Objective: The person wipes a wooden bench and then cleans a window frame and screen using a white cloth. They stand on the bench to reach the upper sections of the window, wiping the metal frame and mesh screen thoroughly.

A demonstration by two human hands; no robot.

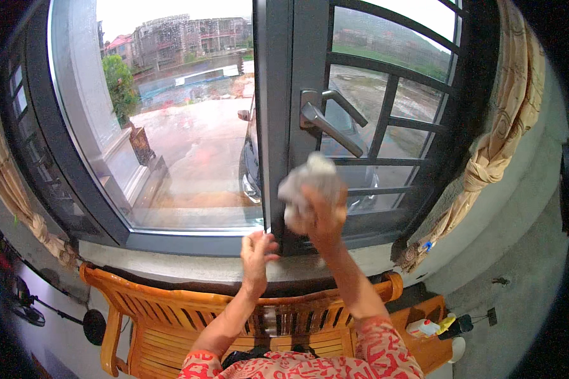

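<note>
My right hand is raised and grips a crumpled white-grey cloth, pressed against the lower part of the dark grey window frame. Just above the cloth is a metal lever handle. My left hand rests with fingers loosely apart on the pale stone window sill, at the foot of the frame's upright, holding nothing. Both forearms come up from the lower edge in red patterned sleeves.
A wooden slatted bench stands under the sill. Tied-back tan curtains hang at the right, another at the left. A white bottle sits on a small wooden stand at lower right. Outside are a dark car, wet pavement and buildings.
</note>
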